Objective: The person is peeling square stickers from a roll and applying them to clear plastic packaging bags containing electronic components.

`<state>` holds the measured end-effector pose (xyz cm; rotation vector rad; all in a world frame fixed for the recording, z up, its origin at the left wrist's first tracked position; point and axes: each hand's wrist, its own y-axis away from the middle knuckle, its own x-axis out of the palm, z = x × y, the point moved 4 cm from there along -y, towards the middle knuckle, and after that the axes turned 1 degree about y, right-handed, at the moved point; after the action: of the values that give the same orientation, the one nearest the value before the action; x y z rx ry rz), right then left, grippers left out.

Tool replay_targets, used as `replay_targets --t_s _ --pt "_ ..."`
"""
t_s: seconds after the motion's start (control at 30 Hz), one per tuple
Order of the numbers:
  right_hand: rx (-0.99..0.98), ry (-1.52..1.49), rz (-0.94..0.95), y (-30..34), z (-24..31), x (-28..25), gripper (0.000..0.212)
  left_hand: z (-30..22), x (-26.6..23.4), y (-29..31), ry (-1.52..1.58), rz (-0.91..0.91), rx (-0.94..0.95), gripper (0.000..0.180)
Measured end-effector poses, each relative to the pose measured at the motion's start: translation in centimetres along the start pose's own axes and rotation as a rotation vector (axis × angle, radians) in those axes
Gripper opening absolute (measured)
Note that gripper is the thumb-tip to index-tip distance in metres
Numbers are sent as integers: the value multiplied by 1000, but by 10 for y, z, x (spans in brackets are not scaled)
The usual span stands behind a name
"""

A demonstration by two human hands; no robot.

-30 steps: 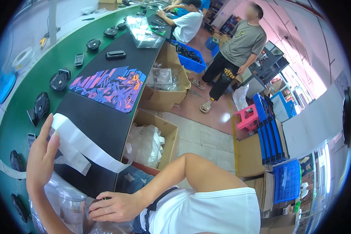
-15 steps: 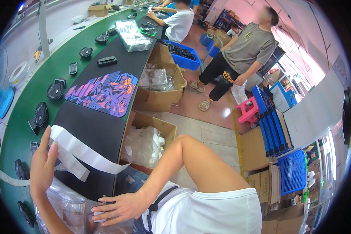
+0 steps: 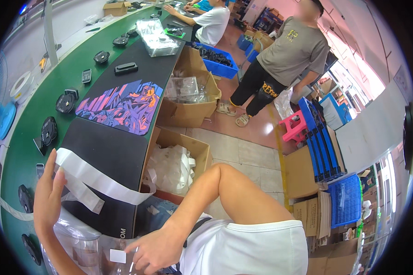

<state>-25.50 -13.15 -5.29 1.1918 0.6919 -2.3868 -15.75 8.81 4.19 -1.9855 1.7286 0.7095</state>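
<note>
My left hand (image 3: 49, 195) is raised at the left, thumb and fingers pinching a looped white label strip (image 3: 103, 185). The strip runs right across the black mat and over the table edge; another length trails off to the left. On the clear plastic bag (image 3: 78, 229) near the lower edge lies a white square sticker (image 3: 118, 255). My right hand (image 3: 158, 251) is over the bag just right of the sticker, fingers apart and slightly bent. Its index fingertip is at the sticker's right edge; whether it touches is unclear. The bag's lower part is partly hidden by my left forearm.
A patterned mat (image 3: 119, 107) and a pile of clear bags (image 3: 158, 39) lie farther along the bench. Black round devices (image 3: 49, 130) line the green surface. Right of the bench stand an open carton (image 3: 195, 142) of white strips and another carton (image 3: 192, 112). A person (image 3: 284, 55) stands beyond.
My right hand has drawn back to the right off the sticker, which now shows whole. My left hand has barely moved. The standing person has shifted slightly.
</note>
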Motion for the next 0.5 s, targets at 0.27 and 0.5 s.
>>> replay_targets --t_s 0.27,0.5 --pt "-281 -331 -538 6 20 -32 25 4 3 0 1 -15 16 59" --pt "100 -95 -800 -7 -20 -20 67 14 3 0 -34 15 -1 60"
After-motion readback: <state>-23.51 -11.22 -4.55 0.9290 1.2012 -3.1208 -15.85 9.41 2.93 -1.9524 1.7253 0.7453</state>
